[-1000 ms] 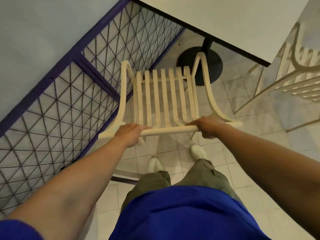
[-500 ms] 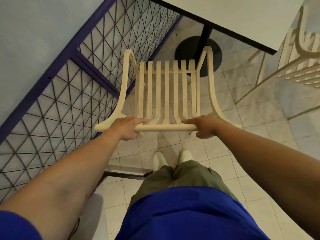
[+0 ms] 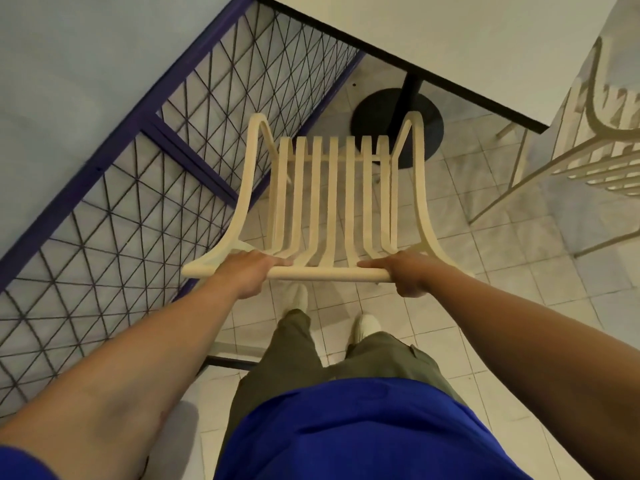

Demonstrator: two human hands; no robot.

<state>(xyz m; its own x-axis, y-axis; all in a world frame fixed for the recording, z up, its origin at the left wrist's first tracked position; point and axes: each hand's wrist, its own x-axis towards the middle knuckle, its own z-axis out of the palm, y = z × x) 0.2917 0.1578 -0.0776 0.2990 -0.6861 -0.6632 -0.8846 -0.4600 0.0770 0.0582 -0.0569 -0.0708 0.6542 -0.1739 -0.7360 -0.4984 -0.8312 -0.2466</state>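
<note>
A cream slatted chair (image 3: pixel 332 188) stands in front of me, seen from above and behind. My left hand (image 3: pixel 247 270) grips the left part of its round top rail (image 3: pixel 325 273). My right hand (image 3: pixel 407 271) grips the right part of the same rail, fingers curled over it. The seat's front edge points toward a white table (image 3: pixel 467 36) with a black edge, and lies near its black round pedestal base (image 3: pixel 374 119). My feet in white shoes stand just behind the chair.
A purple-framed wire mesh partition (image 3: pixel 145 188) runs close along the chair's left side. A second cream chair (image 3: pixel 588 157) stands at the right. The floor (image 3: pixel 502 271) is pale tile.
The chair has moved forward toward the table and straightened, its seat now close to the pedestal base. Both hands kept their hold on the top rail.
</note>
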